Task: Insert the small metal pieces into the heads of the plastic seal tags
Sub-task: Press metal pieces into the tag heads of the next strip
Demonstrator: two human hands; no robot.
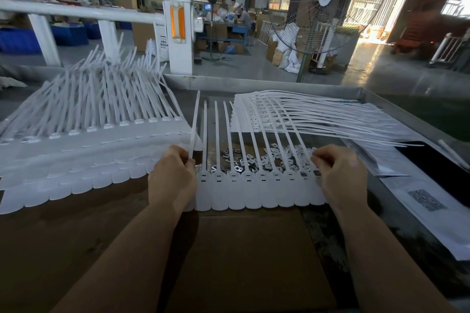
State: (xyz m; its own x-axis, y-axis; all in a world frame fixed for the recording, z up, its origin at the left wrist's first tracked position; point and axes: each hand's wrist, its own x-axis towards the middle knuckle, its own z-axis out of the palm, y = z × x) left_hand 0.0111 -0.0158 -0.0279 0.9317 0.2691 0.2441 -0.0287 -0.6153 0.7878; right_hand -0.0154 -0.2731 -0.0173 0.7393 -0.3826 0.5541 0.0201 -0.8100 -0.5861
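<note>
Both hands [173, 175] [338, 173] pinch tag strip [256, 193] ends.

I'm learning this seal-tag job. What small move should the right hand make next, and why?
Probably press the piece at the right hand's fingers into the last head of the seal-tag strip. That hand already sits at the strip's right end, the left hand pinches the leftmost strap, and loose metal pieces lie behind.

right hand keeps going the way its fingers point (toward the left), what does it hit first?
Likely the rightmost head on the strip of seal tags, where the right hand is already pinching; further left come the loose metal pieces. Depth is uncertain.
</note>
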